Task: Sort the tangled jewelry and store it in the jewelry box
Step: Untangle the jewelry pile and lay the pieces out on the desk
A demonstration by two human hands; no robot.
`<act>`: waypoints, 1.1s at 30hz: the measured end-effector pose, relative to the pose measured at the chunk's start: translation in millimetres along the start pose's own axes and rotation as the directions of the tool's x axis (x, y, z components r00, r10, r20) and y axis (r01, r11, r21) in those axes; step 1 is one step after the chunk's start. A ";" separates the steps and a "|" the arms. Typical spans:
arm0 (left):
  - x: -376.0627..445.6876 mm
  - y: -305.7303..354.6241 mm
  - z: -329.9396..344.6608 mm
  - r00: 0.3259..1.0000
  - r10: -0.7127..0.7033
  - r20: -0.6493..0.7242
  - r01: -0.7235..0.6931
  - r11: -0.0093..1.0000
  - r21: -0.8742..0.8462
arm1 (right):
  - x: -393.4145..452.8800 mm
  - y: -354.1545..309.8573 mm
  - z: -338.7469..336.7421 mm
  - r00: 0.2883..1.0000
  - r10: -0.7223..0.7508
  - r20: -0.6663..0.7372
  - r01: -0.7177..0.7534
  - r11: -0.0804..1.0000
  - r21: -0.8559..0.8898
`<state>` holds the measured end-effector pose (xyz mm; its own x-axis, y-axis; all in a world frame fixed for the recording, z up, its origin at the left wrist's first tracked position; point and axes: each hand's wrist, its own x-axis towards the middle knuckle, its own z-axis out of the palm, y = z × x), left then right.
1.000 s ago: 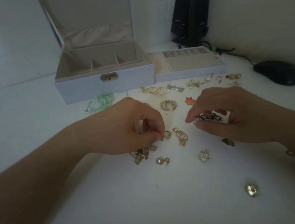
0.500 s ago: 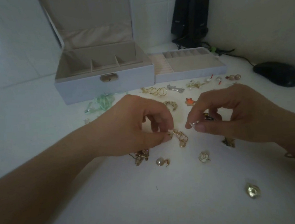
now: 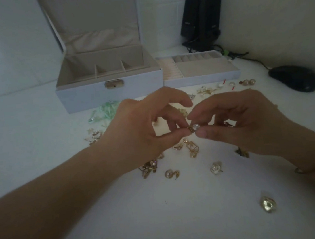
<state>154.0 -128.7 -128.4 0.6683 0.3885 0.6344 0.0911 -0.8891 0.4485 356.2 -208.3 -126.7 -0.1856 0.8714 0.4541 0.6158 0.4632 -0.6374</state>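
My left hand (image 3: 144, 126) and my right hand (image 3: 236, 120) meet above the white table, both pinching one small gold earring with a pearl (image 3: 193, 128) between thumb and fingertips. Below them lie a gold cage-shaped earring (image 3: 192, 148), a gold cluster (image 3: 149, 166), a pearl swirl earring (image 3: 171, 173) and a white flower earring (image 3: 216, 167). The pale jewelry box (image 3: 110, 93) stands open at the back, its beige compartments holding nothing. Its removable tray (image 3: 200, 76) sits beside it on the right.
More pieces lie scattered: a green ribbon piece (image 3: 106, 110), pearl studs (image 3: 248, 82), a gold oval piece (image 3: 268, 204) near the front right. A black mouse (image 3: 294, 77) and two black speakers (image 3: 201, 20) stand at the back right, with cables.
Both hands have lifted off the table and come together. The left hand let go of the piece by the cage earring and now shares the right hand's pearl earring.
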 end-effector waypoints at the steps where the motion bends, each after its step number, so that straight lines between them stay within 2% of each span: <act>1: 0.5 0.7 0.8 1.000 -0.020 -0.018 0.020 1.000 -0.011 | 0.7 0.3 0.5 1.000 -0.003 -0.006 0.003 1.000 -0.003; 4: 2.2 3.4 3.5 0.991 -0.116 -0.061 0.112 0.992 -0.063 | 2.9 -0.9 1.0 0.999 -0.048 -0.019 0.047 0.998 -0.039; 7: 3.0 4.2 6.5 0.975 -0.220 -0.042 0.214 0.970 -0.118 | 3.3 -3.8 -0.6 0.996 -0.089 -0.005 0.088 0.989 -0.121; 12: 4.1 -7.9 5.3 0.969 -0.233 0.089 0.233 0.973 0.011 | 4.6 6.5 -8.5 0.999 -0.021 0.034 0.030 0.955 -0.295; 15: 2.9 -13.4 2.8 0.938 -0.250 0.240 0.212 0.961 0.175 | 3.8 16.9 -12.1 0.986 0.000 0.165 0.095 0.819 -0.566; 17: 1.8 -13.6 3.0 0.908 -0.267 0.323 0.208 0.956 0.207 | 3.3 19.2 -11.2 0.964 -0.039 0.262 0.203 0.743 -0.638; 20: 1.6 -11.8 2.6 0.885 -0.273 0.378 0.207 0.957 0.205 | 4.4 16.7 -10.9 0.944 -0.051 0.326 0.259 0.726 -0.637; 30: 0.5 -16.7 -3.7 0.845 -0.253 0.472 0.244 0.966 0.081 | 6.5 14.9 -14.2 0.942 0.037 0.335 0.167 0.810 -0.562; 33: 0.7 -18.4 -9.7 0.835 -0.263 0.483 0.257 0.963 0.079 | 3.7 14.4 -24.6 0.967 0.039 0.253 0.100 0.853 -0.513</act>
<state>145.6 -109.7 -130.1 0.8909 0.4412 0.1081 0.3180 -0.7756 0.5453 383.3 -202.4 -118.9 -0.3491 0.9013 0.2567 0.8993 0.3992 -0.1787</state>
